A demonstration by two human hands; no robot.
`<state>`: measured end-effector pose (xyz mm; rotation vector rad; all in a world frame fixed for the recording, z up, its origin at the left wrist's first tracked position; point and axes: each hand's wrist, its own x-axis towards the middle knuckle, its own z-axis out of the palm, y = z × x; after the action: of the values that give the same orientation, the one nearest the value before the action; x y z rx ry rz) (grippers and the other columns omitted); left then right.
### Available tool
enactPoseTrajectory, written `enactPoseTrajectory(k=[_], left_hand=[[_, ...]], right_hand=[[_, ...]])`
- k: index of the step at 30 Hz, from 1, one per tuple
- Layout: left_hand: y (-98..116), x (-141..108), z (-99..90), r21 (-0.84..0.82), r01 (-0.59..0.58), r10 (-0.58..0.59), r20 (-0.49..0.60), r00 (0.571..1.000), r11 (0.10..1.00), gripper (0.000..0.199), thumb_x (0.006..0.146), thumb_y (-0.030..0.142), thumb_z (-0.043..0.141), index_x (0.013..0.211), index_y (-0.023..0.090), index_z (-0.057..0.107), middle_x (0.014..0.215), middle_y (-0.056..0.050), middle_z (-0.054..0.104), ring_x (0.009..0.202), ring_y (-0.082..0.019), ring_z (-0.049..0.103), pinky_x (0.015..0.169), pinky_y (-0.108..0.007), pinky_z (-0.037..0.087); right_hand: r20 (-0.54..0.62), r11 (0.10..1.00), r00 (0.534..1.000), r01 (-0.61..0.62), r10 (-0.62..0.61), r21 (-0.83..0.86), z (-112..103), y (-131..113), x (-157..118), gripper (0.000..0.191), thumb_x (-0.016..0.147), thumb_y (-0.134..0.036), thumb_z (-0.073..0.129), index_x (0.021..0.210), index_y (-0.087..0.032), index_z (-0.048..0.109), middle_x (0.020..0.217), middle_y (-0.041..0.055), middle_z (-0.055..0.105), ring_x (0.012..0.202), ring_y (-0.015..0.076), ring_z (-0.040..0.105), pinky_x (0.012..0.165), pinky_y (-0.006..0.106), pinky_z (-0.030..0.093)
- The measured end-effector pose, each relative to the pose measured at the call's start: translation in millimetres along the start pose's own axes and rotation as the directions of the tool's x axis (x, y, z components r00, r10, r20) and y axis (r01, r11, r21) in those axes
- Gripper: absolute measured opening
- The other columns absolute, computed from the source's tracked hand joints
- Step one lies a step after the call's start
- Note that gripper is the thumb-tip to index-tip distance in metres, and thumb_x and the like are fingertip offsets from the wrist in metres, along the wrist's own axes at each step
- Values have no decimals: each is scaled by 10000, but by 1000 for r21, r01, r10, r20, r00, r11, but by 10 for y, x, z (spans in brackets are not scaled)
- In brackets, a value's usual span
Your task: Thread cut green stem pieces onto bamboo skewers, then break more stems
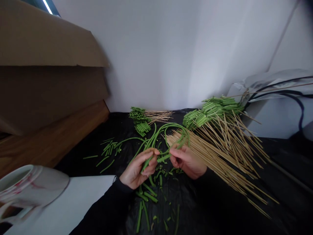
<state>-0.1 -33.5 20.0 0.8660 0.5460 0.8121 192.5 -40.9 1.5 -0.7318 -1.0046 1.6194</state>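
Observation:
My left hand [141,165] is closed around a green garlic scape, a short length of it lying across the fingers. Close beside it, my right hand [187,160] pinches a scape between thumb and fingertips. Long curved garlic scapes [153,138] loop up behind both hands, and which strand runs into which hand is hard to make out. Below the hands, cut scape pieces [149,195] lie on the black plastic sheet [117,204]. To the right, bare bamboo skewers [207,153] are spread in a long bundle.
Skewered scape pieces [215,109] are piled at the back right, and a smaller skewered bunch [139,119] lies at the back middle. Short scape bits [109,148] are scattered on the left. A white mug [46,184], a cardboard box [49,65] and black cables [283,93] flank the sheet.

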Motion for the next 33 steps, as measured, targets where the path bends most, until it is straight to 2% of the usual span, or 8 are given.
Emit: enactPoseTrajectory(k=[4,7,12,16,19,22,28,33], left_hand=[[-113,-7,29,289,92,-106,33,994,953,267,844,373,617,841,107,603,562,76,346,396,-2,222,387,-175,95],[-124,-15,31,359,139,-158,22,987,923,290,758,368,713,783,99,607,566,69,384,403,1,228,389,-183,89],[-97,-21,19,334,197,-212,10,977,922,278,745,365,721,770,104,628,517,69,398,392,-8,232,394,-191,97],[-96,-22,20,296,196,-218,43,975,935,374,851,461,566,799,102,660,453,79,338,376,-24,196,401,-205,107],[-104,-22,20,306,202,-220,25,975,930,444,893,498,473,813,111,675,416,83,292,365,-39,184,406,-224,120],[-120,-26,5,332,187,-216,51,975,925,421,882,483,507,821,109,691,411,82,295,364,-41,193,410,-237,116],[-152,-19,-22,360,195,-223,36,974,912,338,803,431,644,837,100,704,638,11,528,393,-7,261,395,-227,90],[-139,-7,3,347,202,-211,-12,977,916,350,742,433,708,815,91,687,645,14,531,391,5,258,384,-210,78]], right_hand=[[82,979,996,-24,41,-202,66,65,-39,285,742,-415,707,698,-182,549,517,-51,556,427,58,437,426,199,296],[81,966,995,-41,64,-256,62,78,-34,287,724,-416,723,706,-178,563,526,-45,575,435,60,457,433,197,316],[-17,995,996,-86,85,-42,34,10,-27,309,712,-449,725,772,-173,600,505,-62,542,416,54,445,412,186,301],[-27,990,991,-131,133,50,37,-13,-44,313,675,-427,760,720,-165,595,518,-53,551,421,54,463,414,186,310],[-5,989,990,-140,140,47,43,21,-56,304,683,-424,757,729,-170,597,525,-54,548,427,54,463,412,184,310],[16,990,990,-143,143,17,41,73,-57,301,706,-436,739,746,-175,594,550,-49,556,449,58,480,415,180,308],[49,988,991,-123,128,-93,40,130,-48,301,727,-439,722,776,-178,580,564,-39,572,495,78,525,441,186,325],[-33,990,991,-132,130,-53,57,91,-48,318,696,-445,744,784,-175,599,552,-53,564,444,53,471,434,186,316]])
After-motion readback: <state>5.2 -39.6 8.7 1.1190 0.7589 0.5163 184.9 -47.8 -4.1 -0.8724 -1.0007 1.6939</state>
